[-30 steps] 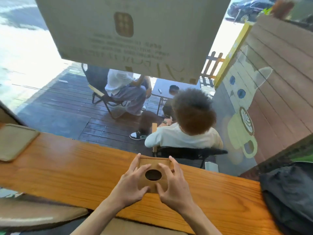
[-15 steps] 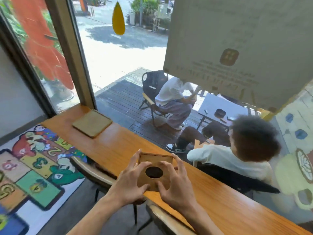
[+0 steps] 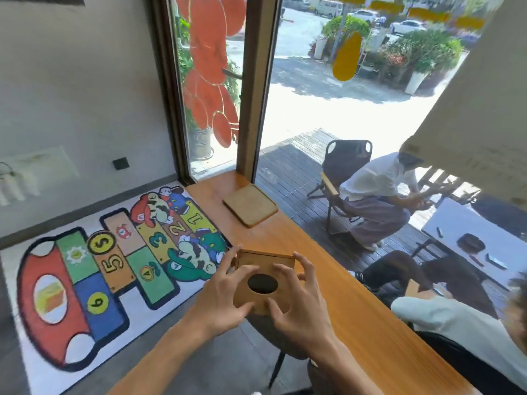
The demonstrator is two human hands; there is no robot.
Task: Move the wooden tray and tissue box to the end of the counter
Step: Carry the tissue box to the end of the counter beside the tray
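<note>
Left hand (image 3: 225, 295) and right hand (image 3: 296, 303) clasp the tissue box (image 3: 263, 280) between them, above the counter's (image 3: 356, 309) near edge. Rigid, apparently light wood; side walls offer the firmest hold. Wooden tray (image 3: 250, 205) lies near the counter's far end.
</note>
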